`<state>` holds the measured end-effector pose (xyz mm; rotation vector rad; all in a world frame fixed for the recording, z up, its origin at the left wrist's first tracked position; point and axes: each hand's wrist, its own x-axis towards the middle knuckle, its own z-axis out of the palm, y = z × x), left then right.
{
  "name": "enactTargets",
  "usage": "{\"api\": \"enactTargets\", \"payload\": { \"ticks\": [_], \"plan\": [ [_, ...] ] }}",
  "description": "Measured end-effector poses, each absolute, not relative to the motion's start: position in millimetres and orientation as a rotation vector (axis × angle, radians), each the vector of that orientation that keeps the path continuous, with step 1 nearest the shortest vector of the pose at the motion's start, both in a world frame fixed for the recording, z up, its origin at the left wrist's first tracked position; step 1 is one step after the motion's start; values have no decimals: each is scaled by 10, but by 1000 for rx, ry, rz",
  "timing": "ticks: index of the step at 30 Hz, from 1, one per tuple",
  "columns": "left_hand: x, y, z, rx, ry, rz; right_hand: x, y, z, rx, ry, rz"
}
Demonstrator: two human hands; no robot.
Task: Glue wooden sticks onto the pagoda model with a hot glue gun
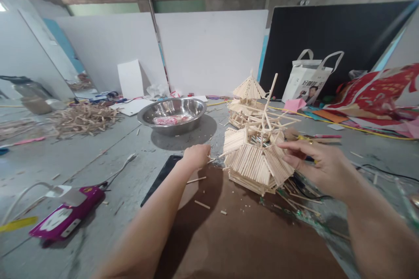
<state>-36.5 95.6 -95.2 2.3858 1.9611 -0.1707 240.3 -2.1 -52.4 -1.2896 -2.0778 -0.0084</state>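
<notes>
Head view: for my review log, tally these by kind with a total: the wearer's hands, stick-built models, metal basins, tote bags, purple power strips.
Hands: 2 (left hand, right hand)
Stick-built models: 2 (front model, rear model)
Metal basin: 1
Tote bag: 1
Purple power strip: 1
Total: 7
</notes>
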Motion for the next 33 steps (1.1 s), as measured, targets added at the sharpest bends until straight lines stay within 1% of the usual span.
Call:
{"api": "enactTargets", "payload": {
  "ticks": [8, 13, 17, 21, 25, 27, 29, 31, 33],
  "plan": [
    [-333, 1066, -1235, 2375, 1922, -236, 2402, 11, -546, -1272, -2121, -4],
    [-382, 1116, -1278, 2370, 1842, -191, 2391, 20, -546, -1287, -2154, 19],
    [-438, 1166, -1240, 2350, 1827, -74, 2385, 27, -552, -1301, -2164, 38],
    [-494, 1169, -1050, 2312, 1794, 109, 2387, 36, -559, -1308, -2178, 32],
    [-483, 929, -636, 2300, 1725, 339, 2368, 26, -564, -1263, -2175, 13],
    [-411, 691, -409, 2269, 1534, 665, 2335, 6, -568, -1226, -2158, 5],
    [-292, 417, -240, 2274, 1306, 870, 2280, -27, -576, -1169, -2121, -8],
    [-147, 170, -168, 2235, 1128, 964, 2207, -68, -584, -1103, -2097, -34],
    [-5, -2, -186, 2192, 1007, 974, 2128, -114, -589, -1025, -2117, -74]
  ]
}}
